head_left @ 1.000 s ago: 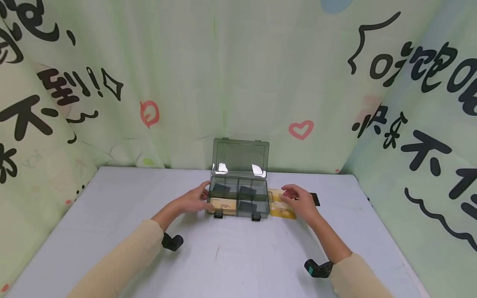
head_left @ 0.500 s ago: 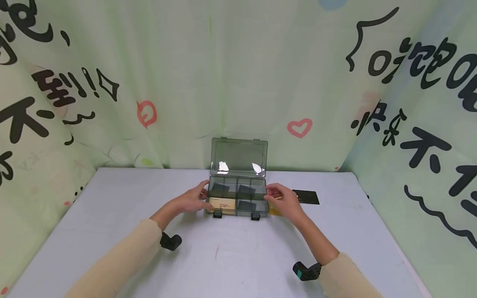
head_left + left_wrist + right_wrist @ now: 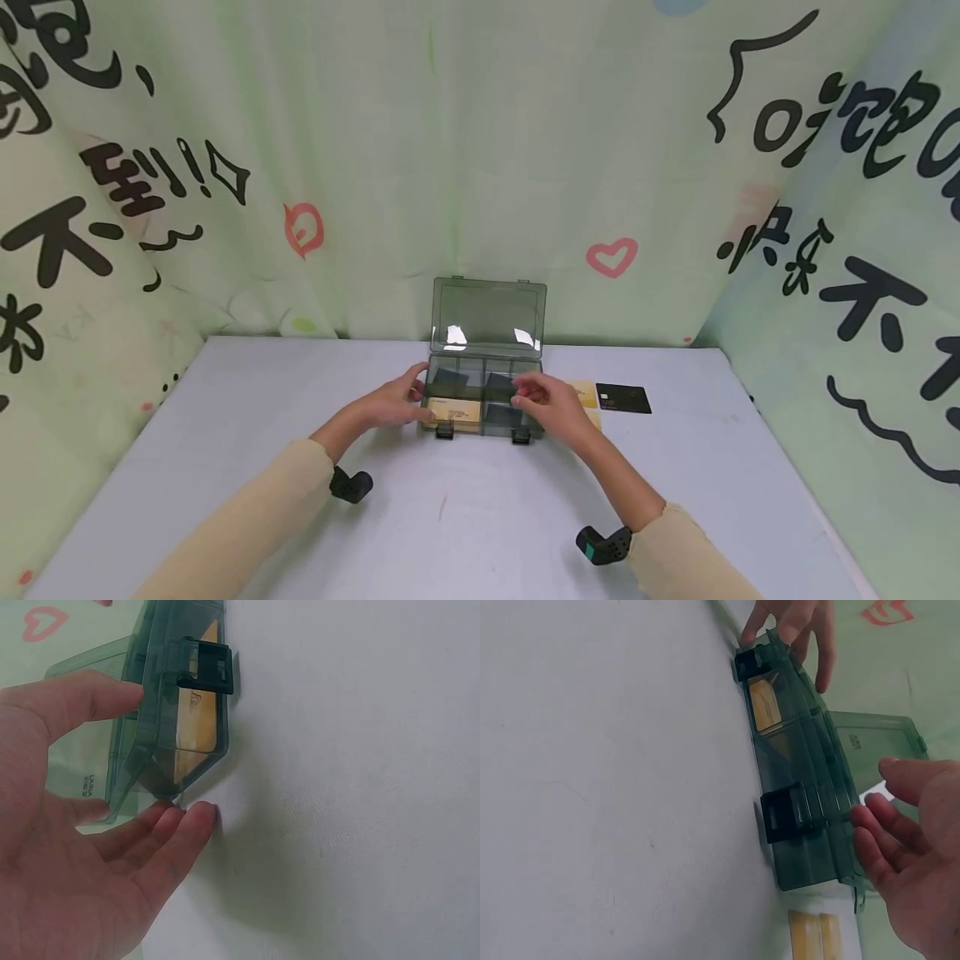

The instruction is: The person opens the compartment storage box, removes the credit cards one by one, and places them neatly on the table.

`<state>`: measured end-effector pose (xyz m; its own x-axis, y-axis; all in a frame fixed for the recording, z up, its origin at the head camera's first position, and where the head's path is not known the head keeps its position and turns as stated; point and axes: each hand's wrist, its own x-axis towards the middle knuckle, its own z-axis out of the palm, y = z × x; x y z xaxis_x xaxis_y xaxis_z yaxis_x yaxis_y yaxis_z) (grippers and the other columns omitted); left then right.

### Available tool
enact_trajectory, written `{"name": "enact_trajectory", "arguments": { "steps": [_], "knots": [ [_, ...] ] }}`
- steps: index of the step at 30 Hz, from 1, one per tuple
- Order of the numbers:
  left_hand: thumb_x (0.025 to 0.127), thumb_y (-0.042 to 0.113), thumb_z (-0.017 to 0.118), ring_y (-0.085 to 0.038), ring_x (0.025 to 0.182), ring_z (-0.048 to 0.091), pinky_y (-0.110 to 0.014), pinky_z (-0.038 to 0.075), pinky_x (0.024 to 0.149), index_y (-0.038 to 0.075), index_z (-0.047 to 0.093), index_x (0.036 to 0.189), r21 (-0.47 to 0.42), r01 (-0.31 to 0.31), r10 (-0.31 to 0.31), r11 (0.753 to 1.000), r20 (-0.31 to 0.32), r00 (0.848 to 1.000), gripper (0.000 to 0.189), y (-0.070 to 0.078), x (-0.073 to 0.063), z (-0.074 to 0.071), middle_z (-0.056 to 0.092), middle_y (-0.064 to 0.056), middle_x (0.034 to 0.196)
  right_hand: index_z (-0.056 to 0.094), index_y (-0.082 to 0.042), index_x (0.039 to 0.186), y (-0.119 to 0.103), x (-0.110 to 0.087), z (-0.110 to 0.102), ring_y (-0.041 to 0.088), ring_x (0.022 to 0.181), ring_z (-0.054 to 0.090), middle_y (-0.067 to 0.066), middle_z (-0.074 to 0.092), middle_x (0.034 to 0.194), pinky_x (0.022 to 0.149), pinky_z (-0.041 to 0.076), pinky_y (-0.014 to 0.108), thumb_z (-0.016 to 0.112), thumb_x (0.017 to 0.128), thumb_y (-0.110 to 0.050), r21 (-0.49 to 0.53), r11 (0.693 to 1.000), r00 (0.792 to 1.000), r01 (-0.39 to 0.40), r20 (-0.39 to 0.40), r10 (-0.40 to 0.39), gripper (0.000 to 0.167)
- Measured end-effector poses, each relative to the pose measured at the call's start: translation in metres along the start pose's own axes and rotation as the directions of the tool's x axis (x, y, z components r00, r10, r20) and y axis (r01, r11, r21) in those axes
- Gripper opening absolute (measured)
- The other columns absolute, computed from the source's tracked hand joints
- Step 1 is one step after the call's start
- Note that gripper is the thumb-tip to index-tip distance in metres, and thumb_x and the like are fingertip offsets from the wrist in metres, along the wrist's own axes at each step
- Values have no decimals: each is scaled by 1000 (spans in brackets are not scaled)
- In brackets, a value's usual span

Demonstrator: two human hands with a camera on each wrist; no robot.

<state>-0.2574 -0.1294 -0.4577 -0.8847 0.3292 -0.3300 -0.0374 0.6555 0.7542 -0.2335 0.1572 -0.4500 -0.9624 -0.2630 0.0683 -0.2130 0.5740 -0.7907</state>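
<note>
A clear grey-green plastic compartment box (image 3: 487, 421) stands with its lid (image 3: 489, 315) raised. My left hand (image 3: 392, 402) holds its left end, thumb over the front rim and fingers along the outer side in the left wrist view. A stack of tan cards (image 3: 454, 410) lies in the front left compartment; dark pieces show in the others. My right hand (image 3: 549, 407) is over the box's right end, thumb (image 3: 907, 776) and bent fingers (image 3: 874, 851) apart, with nothing visible between them.
Right of the box lie yellow cards (image 3: 585, 390), partly hidden by my right hand, and a black card (image 3: 624, 398). Two black latches hang at the box front, one of them the right latch (image 3: 521, 436). A printed curtain (image 3: 375, 167) stands behind the white table (image 3: 465, 525).
My right hand has moved left from the yellow cards, past the box's right edge, to above its right compartments. The black card is uncovered. My left hand stays at the box.
</note>
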Motion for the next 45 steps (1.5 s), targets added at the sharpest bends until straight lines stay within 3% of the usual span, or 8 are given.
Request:
{"name": "enact_trajectory", "arguments": {
  "steps": [10,17,30,38,45],
  "knots": [
    [83,27,72,-31,131,45,-54,37,108,17,11,155,1,3,-3,1000,-4,1000,95,1,2,2,43,-16,144,64,-3,117,-7,4,15,15,88,63,5,67,96,80,54,29,66,91,-15,-25,999,997,24,73,-22,28],
    [82,26,73,-31,130,45,-54,38,107,16,12,155,-5,3,-3,1000,-8,1000,95,1,0,2,44,-17,144,65,-9,117,-8,9,26,13,88,61,1,66,96,80,52,29,66,91,-19,-49,999,995,-7,103,12,28],
    [83,26,72,-31,130,45,-54,37,108,18,12,155,-3,17,-17,1000,-11,1000,94,0,0,3,44,-16,144,64,-10,118,-16,17,39,12,77,55,3,64,89,66,45,26,63,94,-19,-85,996,984,0,179,15,26],
    [82,26,73,-30,129,46,-53,38,107,17,13,155,-10,3,-3,1000,-6,1000,95,-1,0,3,45,-16,142,64,-11,119,-18,17,43,14,76,55,4,66,90,63,44,28,59,96,-19,-159,987,979,-14,201,46,25],
    [82,26,73,-30,129,45,-53,38,107,17,12,155,-14,-4,4,1000,-3,1000,95,-1,0,2,45,-16,143,65,-9,119,-24,20,48,14,66,45,1,56,76,58,36,27,58,95,-17,-247,969,982,4,186,44,26]
  ]
}}
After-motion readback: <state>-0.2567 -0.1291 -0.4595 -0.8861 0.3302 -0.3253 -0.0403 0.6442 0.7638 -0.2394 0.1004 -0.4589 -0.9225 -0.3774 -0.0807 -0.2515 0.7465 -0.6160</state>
